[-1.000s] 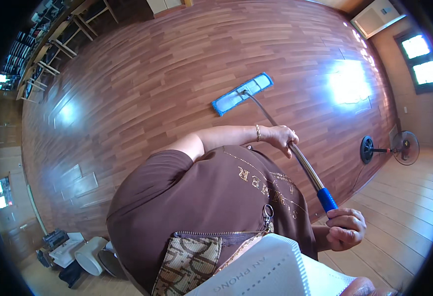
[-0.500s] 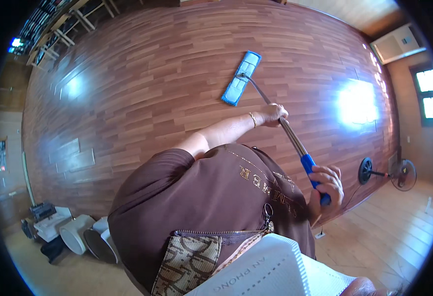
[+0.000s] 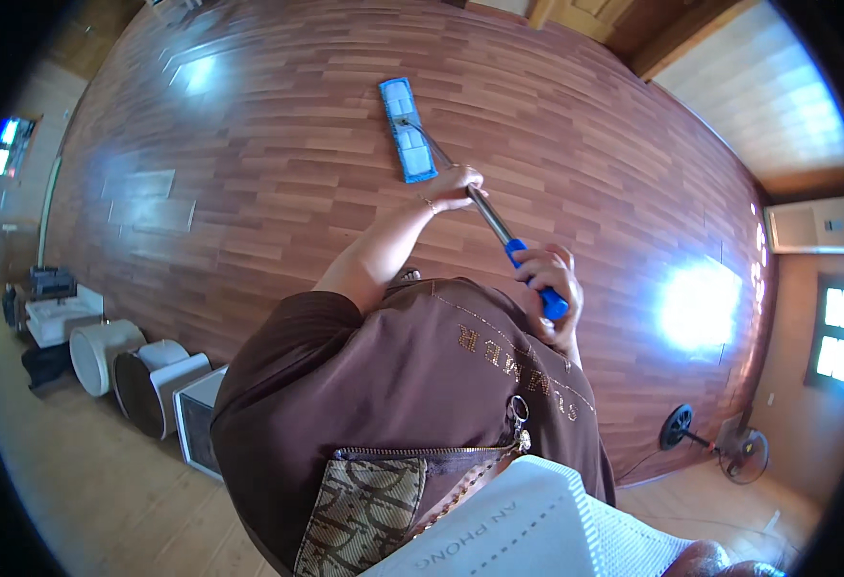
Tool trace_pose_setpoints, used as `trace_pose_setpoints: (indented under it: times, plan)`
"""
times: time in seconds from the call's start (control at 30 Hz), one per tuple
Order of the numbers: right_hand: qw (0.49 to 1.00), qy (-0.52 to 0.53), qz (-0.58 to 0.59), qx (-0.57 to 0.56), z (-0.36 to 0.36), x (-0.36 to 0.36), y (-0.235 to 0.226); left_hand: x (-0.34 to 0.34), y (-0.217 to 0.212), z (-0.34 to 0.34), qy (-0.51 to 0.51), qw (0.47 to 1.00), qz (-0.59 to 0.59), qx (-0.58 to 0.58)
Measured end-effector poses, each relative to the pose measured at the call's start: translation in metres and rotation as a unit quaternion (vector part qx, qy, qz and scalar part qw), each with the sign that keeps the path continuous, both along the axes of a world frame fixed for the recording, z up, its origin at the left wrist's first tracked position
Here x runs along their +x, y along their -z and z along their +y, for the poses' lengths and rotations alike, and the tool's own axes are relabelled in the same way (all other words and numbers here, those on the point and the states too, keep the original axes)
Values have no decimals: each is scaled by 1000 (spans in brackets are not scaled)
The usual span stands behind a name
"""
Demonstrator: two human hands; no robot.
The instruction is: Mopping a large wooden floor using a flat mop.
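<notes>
On the reddish-brown plank floor (image 3: 249,221) ahead of us lies the flat blue mop head (image 3: 408,130), its long side running away from us and slightly to the right, pad down against the boards. From the middle of that head the mop handle (image 3: 484,216) slants back toward us and to the right, a thin dark metal pole that ends in a bright blue grip (image 3: 535,284). We hold it in both hands. Our left hand (image 3: 456,185) is the farther one, wrapped around the metal part of the pole not far behind the mop head, fingers closed over it, a thin bracelet at the wrist. Our right hand (image 3: 549,279) sits lower and nearer the body, clamped on the blue grip with the fingers curled around it; the end of the grip pokes out below the fist. The two hands are apart along the pole, with bare metal showing between them. Our brown shirt (image 3: 412,404) fills the lower middle of the view, and a patterned bag (image 3: 369,510) with a zip and a metal ring hangs at the chest, a white sheet-like thing (image 3: 537,534) below it. Off to the left, by the pale wall, stand a few white rounded containers and boxy units (image 3: 143,375). To the lower right a dark floor fan (image 3: 677,428) lies near the wall, and higher on that side a white air-conditioning unit (image 3: 811,226) and a bright window (image 3: 840,337) show. A strong patch of glare (image 3: 701,308) sits on the boards to the right of our hands.
</notes>
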State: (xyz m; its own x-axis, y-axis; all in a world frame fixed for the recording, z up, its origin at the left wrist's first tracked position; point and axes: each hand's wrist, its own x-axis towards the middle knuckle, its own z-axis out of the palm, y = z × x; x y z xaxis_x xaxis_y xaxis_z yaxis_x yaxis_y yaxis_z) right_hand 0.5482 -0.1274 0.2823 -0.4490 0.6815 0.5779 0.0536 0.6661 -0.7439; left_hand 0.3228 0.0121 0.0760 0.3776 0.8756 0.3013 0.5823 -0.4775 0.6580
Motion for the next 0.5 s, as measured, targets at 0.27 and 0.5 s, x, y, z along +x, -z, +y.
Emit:
trace_pose_setpoints:
  times: [0.27,0.5]
  plan:
    - [965,-232,-46,-110,12,-60,21,-126,49,-67,-180,977,76,-83]
    - [903,-372,-14,-215,29,-87,49,-165,53,-143,-327,942,70,26]
